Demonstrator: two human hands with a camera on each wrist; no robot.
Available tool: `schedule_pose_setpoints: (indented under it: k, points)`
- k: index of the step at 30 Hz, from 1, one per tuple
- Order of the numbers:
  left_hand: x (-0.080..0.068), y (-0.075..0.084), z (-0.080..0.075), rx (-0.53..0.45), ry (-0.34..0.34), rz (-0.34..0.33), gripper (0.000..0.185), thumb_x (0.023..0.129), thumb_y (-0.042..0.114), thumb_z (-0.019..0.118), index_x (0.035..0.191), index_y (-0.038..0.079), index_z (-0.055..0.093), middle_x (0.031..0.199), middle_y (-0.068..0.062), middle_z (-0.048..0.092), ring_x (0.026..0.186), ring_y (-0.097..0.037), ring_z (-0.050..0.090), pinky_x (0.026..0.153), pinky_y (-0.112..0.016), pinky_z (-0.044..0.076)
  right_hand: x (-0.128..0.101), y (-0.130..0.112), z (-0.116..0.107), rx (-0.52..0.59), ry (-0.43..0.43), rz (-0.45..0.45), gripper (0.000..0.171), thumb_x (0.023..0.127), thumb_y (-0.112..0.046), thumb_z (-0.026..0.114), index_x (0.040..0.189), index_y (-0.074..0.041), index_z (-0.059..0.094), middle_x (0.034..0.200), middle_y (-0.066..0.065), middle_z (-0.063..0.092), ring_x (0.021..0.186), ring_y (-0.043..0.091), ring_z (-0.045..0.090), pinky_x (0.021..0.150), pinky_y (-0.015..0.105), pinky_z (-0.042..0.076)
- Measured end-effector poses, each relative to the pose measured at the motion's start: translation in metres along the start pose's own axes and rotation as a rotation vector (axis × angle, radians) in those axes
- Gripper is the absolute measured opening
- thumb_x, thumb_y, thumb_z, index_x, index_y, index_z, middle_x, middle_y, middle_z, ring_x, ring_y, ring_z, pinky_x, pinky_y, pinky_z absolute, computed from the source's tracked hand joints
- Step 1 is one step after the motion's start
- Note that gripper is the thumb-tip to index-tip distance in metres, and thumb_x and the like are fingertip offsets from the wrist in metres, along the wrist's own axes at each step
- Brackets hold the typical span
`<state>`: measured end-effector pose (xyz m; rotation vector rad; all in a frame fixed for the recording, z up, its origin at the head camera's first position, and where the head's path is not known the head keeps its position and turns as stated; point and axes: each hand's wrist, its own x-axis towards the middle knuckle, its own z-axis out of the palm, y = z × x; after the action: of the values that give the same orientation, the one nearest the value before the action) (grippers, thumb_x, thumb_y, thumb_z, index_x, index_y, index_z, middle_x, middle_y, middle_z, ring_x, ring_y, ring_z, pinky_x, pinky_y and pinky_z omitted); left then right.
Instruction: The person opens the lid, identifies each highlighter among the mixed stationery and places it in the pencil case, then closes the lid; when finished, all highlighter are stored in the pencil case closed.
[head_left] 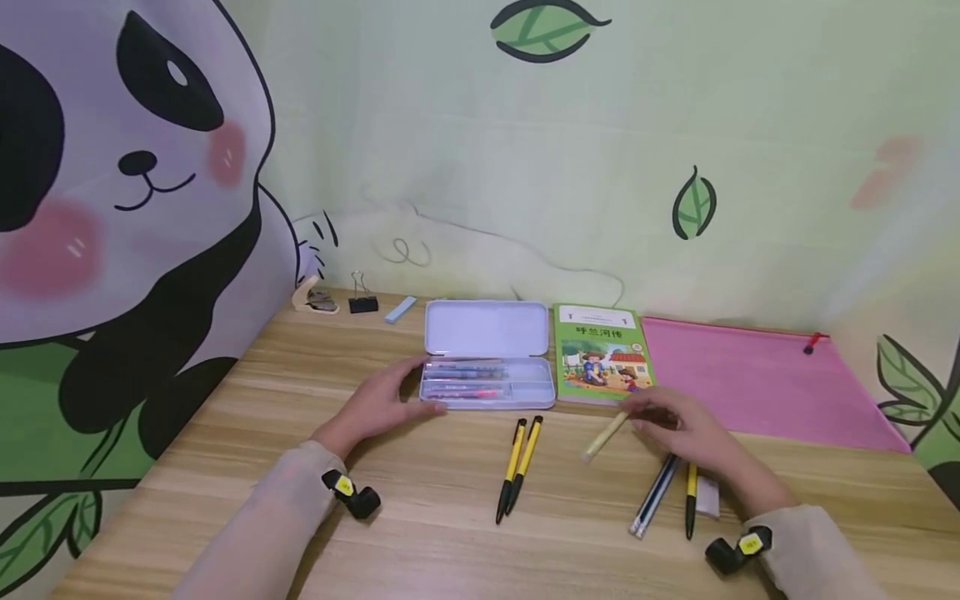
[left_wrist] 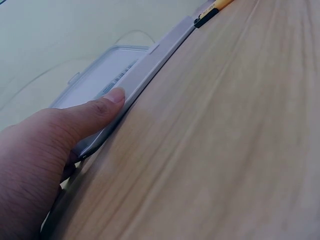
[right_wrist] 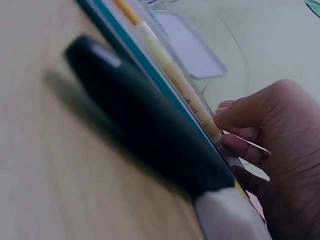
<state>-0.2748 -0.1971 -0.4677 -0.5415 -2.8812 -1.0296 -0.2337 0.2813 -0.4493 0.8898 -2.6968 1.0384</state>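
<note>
My left hand (head_left: 382, 404) holds the left end of an open white pencil case (head_left: 486, 329), its thumb along the front wall in the left wrist view. Several pens (head_left: 465, 375) lie in the case's tray. My right hand (head_left: 682, 425) pinches one end of a pale yellow pen (head_left: 604, 438), slanted over the table in front of the book. In the right wrist view this pen (right_wrist: 187, 92) shows a clear cap and small print. Below that hand lie dark blue pens (head_left: 652, 497), a yellow-and-black pen (head_left: 691, 500) and a whitish block (head_left: 707, 497).
Two yellow-and-black pens (head_left: 513, 471) lie side by side before the case. A green book (head_left: 600, 358) and a pink zip pouch (head_left: 757, 383) lie to its right. A stapler (head_left: 315, 297), a binder clip (head_left: 363, 304) and a light blue bar (head_left: 401, 309) stand back left, by the wall.
</note>
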Motion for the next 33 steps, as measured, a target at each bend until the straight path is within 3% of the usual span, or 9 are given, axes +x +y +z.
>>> schedule_pose_setpoints:
  k: [5,12,19,33]
  points:
    - [0.000,-0.001,0.001,0.003,0.004,0.014,0.101,0.074,0.072,0.075,0.153,0.018,0.043,0.153,-0.011,0.046,0.141,-0.032,0.041,0.116,-0.054,0.032,0.000,0.008,0.006,-0.053,0.002,-0.105,0.033,0.088,-0.005,0.075,0.118,-0.018,0.072,0.121,-0.001,0.066,0.109,0.018,0.059,0.092,0.044,0.053]
    - [0.002,-0.003,0.001,0.006,0.010,0.019,0.101,0.074,0.074,0.074,0.153,0.017,0.043,0.152,-0.011,0.047,0.141,-0.033,0.041,0.116,-0.053,0.033,0.001,0.010,0.009,-0.044,-0.002,-0.137,0.032,0.085,-0.001,0.076,0.108,-0.022,0.074,0.118,0.000,0.066,0.113,0.022,0.057,0.093,0.051,0.050]
    - [0.002,-0.004,0.001,0.010,0.010,0.027,0.102,0.073,0.076,0.072,0.153,0.019,0.043,0.152,-0.011,0.047,0.141,-0.032,0.042,0.115,-0.054,0.033,0.003,0.008,0.009,-0.065,-0.010,-0.145,0.026,0.084,-0.006,0.079,0.102,-0.023,0.072,0.108,-0.009,0.065,0.103,0.013,0.054,0.086,0.037,0.047]
    - [0.001,-0.003,0.000,0.006,0.003,0.019,0.100,0.075,0.074,0.073,0.153,0.020,0.043,0.153,-0.010,0.047,0.141,-0.032,0.041,0.116,-0.054,0.033,0.003,0.004,0.012,-0.087,0.017,-0.080,0.011,0.094,-0.014,0.072,0.103,-0.020,0.068,0.091,-0.012,0.060,0.084,0.010,0.049,0.071,0.027,0.044]
